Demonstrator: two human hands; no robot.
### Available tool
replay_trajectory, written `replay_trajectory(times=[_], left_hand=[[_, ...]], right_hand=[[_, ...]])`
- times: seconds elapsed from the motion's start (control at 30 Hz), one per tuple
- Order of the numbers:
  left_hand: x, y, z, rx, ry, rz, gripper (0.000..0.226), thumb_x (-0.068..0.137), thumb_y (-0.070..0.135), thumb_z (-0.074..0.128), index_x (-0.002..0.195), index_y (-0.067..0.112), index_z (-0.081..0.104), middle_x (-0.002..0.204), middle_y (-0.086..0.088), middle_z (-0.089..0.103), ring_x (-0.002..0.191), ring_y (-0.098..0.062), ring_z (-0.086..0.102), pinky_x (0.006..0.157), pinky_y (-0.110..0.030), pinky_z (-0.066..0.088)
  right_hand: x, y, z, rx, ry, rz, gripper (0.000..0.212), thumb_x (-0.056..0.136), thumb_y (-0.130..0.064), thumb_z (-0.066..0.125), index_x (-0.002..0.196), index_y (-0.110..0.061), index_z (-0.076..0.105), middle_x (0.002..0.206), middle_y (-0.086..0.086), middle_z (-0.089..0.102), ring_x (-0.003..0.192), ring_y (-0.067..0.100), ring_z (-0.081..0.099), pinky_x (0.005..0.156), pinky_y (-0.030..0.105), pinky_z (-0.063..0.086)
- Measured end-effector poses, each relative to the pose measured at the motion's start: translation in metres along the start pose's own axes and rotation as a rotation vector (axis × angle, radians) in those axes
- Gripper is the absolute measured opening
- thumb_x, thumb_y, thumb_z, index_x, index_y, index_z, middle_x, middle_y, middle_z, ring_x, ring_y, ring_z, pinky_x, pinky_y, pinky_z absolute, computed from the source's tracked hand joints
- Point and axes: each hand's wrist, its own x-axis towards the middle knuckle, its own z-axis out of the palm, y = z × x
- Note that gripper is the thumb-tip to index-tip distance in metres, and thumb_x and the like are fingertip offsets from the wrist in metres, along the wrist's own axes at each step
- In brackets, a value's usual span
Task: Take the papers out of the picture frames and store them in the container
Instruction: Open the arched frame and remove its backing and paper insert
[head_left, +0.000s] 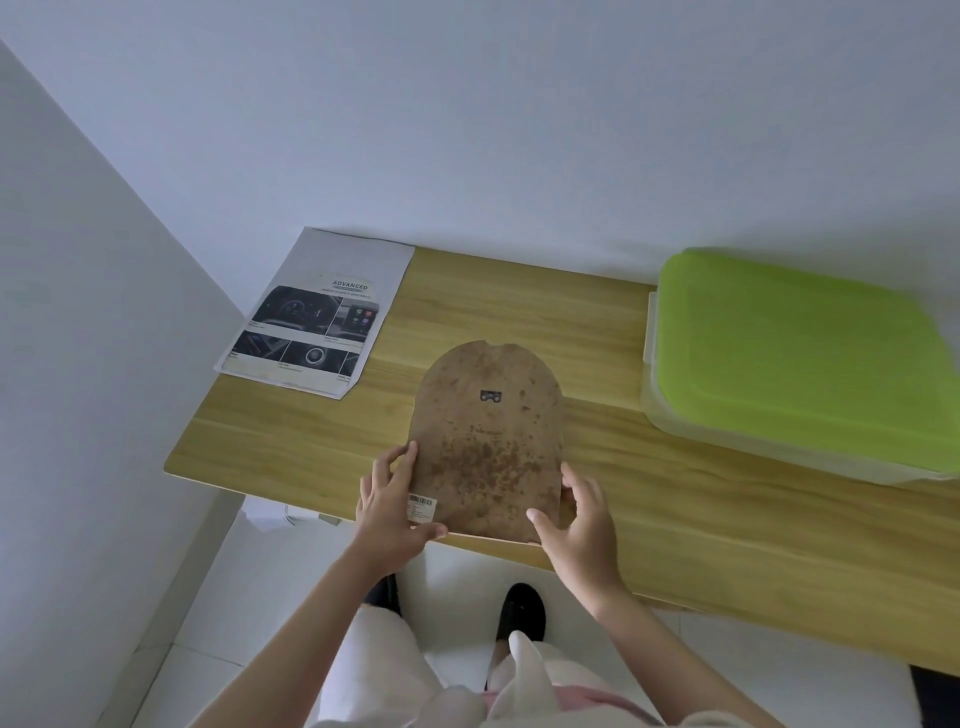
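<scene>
I see both hands gripping an arched brown frame backing at the bench's near edge: left hand fingers grasping its left side, right hand its right. Printed paper lies far left; green-lidded container sits right

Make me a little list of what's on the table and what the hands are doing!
Held thing: arched brown frame backing, back side up
Left hand: grips its left bottom corner
Right hand: holds its right bottom edge
Paper: printed sheet, far left table corner
Container: clear, green lid on, at right
Table: wood
</scene>
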Motion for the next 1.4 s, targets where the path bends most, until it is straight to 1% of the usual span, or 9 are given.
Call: replay_trajectory(times=[0.27,0.4,0.63,0.87,1.0,1.1,1.17,1.3,1.4], left_hand=[[0.028,-0.021,-0.031,-0.052,-0.041,0.003,0.116,0.055,0.037,0.084,0.148,0.027,0.016,0.136,0.012,0.022,0.114,-0.013,0.021,0.107,-0.039,0.030],[0.055,-0.031,-0.055,-0.033,-0.075,0.018,0.117,0.055,0.038,0.086,0.148,0.026,0.017,0.138,0.011,0.023,0.118,-0.016,0.022,0.108,-0.040,0.029],[0.088,-0.038,-0.079,-0.038,-0.114,0.059,0.118,0.055,0.040,0.086,0.148,0.020,0.017,0.138,0.010,0.022,0.114,-0.014,0.020,0.107,-0.041,0.030],[0.094,-0.038,-0.089,-0.048,-0.063,0.131,0.115,0.055,0.038,0.085,0.148,0.022,0.019,0.137,0.011,0.024,0.110,-0.013,0.020,0.101,-0.035,0.031],[0.090,-0.029,-0.092,-0.091,-0.065,0.200,0.112,0.057,0.033,0.085,0.148,0.021,0.019,0.139,0.010,0.021,0.115,-0.011,0.020,0.104,-0.037,0.029],[0.082,-0.019,-0.083,-0.156,-0.127,0.252,0.112,0.053,0.036,0.082,0.147,0.019,0.023,0.135,0.015,0.019,0.124,-0.013,0.026,0.109,-0.039,0.034],[0.078,-0.010,-0.072,-0.174,-0.165,0.292,0.114,0.052,0.034,0.084,0.147,0.017,0.023,0.133,0.015,0.020,0.125,-0.014,0.031,0.105,-0.036,0.042],[0.067,0.020,-0.045,-0.216,-0.245,0.317,0.112,0.058,0.019,0.086,0.147,0.015,0.019,0.132,0.015,0.018,0.118,-0.018,0.043,0.089,-0.026,0.054],[0.057,0.044,-0.023,-0.240,-0.276,0.303,0.111,0.059,0.020,0.086,0.147,0.014,0.019,0.131,0.015,0.020,0.110,-0.018,0.048,0.081,-0.021,0.055]], right_hand=[[0.018,-0.026,0.028,-0.068,-0.005,0.045,0.065,0.076,-0.019,0.075,0.135,-0.012,0.048,0.118,0.002,0.054,0.112,0.015,0.052,0.084,0.016,0.036],[0.033,-0.047,0.048,-0.088,0.003,0.060,0.065,0.078,-0.022,0.073,0.136,-0.014,0.046,0.118,0.001,0.052,0.107,0.015,0.054,0.079,0.017,0.037],[0.053,-0.072,0.067,-0.070,0.029,0.123,0.067,0.078,-0.023,0.074,0.137,-0.016,0.044,0.122,-0.002,0.051,0.112,0.011,0.051,0.082,0.016,0.036],[0.056,-0.080,0.070,-0.008,0.080,0.135,0.068,0.075,-0.016,0.077,0.136,-0.012,0.045,0.119,-0.001,0.052,0.113,0.014,0.050,0.091,0.018,0.036],[0.051,-0.079,0.061,0.057,0.119,0.135,0.066,0.078,-0.012,0.073,0.137,-0.014,0.043,0.117,-0.006,0.046,0.104,0.010,0.050,0.079,0.007,0.039],[0.045,-0.073,0.045,0.093,0.162,0.173,0.064,0.081,-0.006,0.068,0.139,-0.017,0.042,0.119,-0.007,0.043,0.103,0.009,0.048,0.075,0.000,0.037],[0.040,-0.066,0.031,0.111,0.191,0.200,0.061,0.082,-0.002,0.065,0.137,-0.017,0.044,0.121,-0.006,0.043,0.102,0.008,0.046,0.079,0.004,0.037],[0.027,-0.044,-0.003,0.135,0.253,0.245,0.055,0.082,0.002,0.062,0.133,-0.015,0.049,0.120,-0.006,0.046,0.114,0.015,0.049,0.099,0.027,0.041],[0.019,-0.024,-0.026,0.120,0.281,0.262,0.053,0.082,0.003,0.062,0.131,-0.014,0.052,0.123,-0.002,0.050,0.115,0.016,0.049,0.102,0.028,0.040]])
